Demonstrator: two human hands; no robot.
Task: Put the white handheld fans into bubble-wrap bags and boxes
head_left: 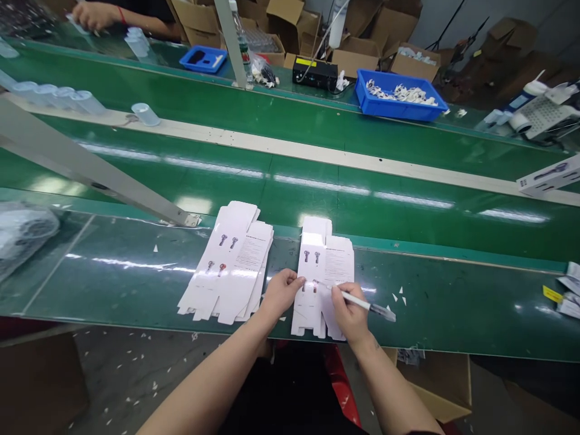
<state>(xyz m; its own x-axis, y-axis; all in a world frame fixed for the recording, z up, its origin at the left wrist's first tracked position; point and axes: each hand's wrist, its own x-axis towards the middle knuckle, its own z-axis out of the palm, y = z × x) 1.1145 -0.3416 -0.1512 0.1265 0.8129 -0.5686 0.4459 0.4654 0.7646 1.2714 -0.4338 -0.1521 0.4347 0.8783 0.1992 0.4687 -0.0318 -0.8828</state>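
A stack of flat, unfolded white cartons [338,257] with printed pictures of small handheld devices lies in front of me. My left hand [283,291] is closed, thumb and fingertips pinched at the left edge of this stack. In my right hand [351,314] is a slim white pen-shaped tool [356,300] with a clear rear end, its thin tip on the top carton's printed pictures. Whether the tip is a nib or a blade is too small to tell. Left of my hands lies a second, fanned stack of the same flat cartons [231,266].
Small white paper triangles [401,296] lie right of my hand. A slanted metal post [113,181] stands at left. Beyond runs a green conveyor [308,187]; across it are a blue bin [399,109] of white parts and another person's hand [93,17]. A plastic bag [25,232] lies far left.
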